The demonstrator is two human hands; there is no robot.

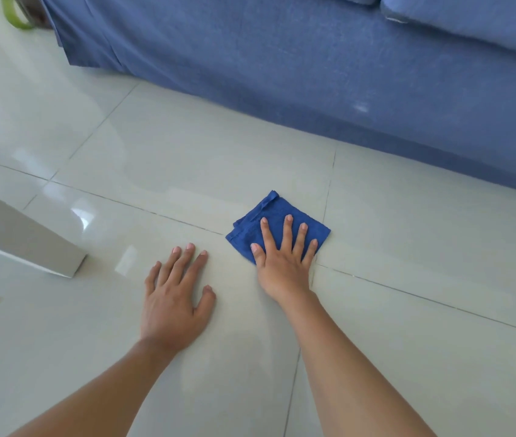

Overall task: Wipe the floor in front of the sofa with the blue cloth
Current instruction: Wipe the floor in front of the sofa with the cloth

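Observation:
A folded blue cloth (pixel 258 227) lies flat on the pale glossy tiled floor (pixel 162 159), a short way in front of the blue sofa (pixel 297 67). My right hand (pixel 281 257) presses down on the cloth with fingers spread, covering its near right part. My left hand (pixel 174 294) rests palm down on the bare tile to the left of the cloth, fingers apart and holding nothing.
A white furniture leg or panel (pixel 20 234) stands on the floor at the left. A green object (pixel 13 14) sits at the far left beside the sofa's end. The sofa's skirt runs diagonally across the top right.

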